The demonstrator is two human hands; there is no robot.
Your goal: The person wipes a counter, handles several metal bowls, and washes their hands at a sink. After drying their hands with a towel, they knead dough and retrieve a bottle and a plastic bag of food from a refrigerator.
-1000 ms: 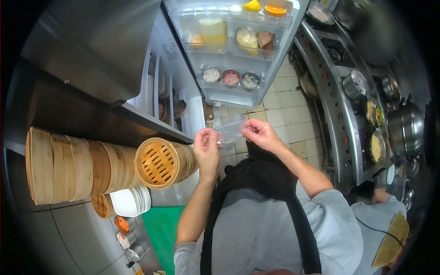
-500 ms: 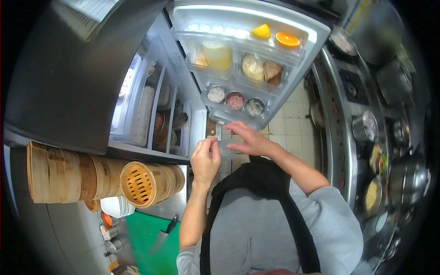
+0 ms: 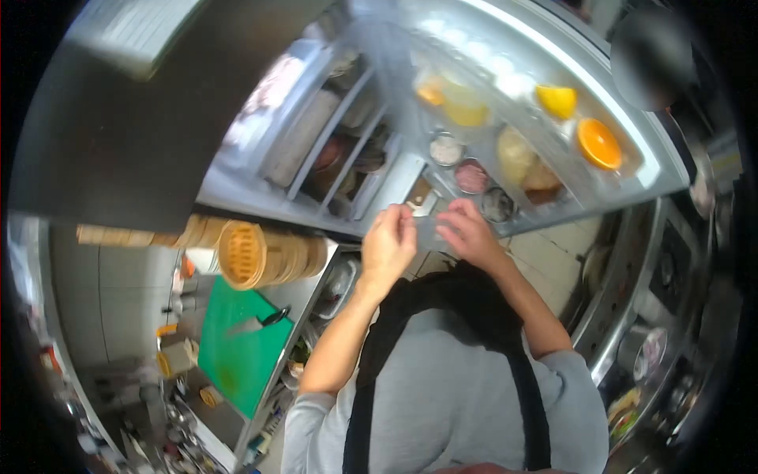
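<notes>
My left hand is raised before the open fridge, fingers pinched together; whatever they hold is too small or see-through to make out. Close beside it, my right hand has bent fingers spaced apart, pointing towards the left one. A faint translucent patch shows between the hands. Just beyond them, the open fridge door carries small metal bowls of white food, pink food and greyish food. An orange half and a yellow piece of fruit are on its upper shelf.
Bamboo steamers stand left, beside a green cutting board with a black-handled knife. Fridge drawers show behind my left hand. A stove with pots runs along the right.
The view has turned, so the fridge door sits further right and more of the left counter shows. Both hands remain close together; the right hand's fingers look more bent.
</notes>
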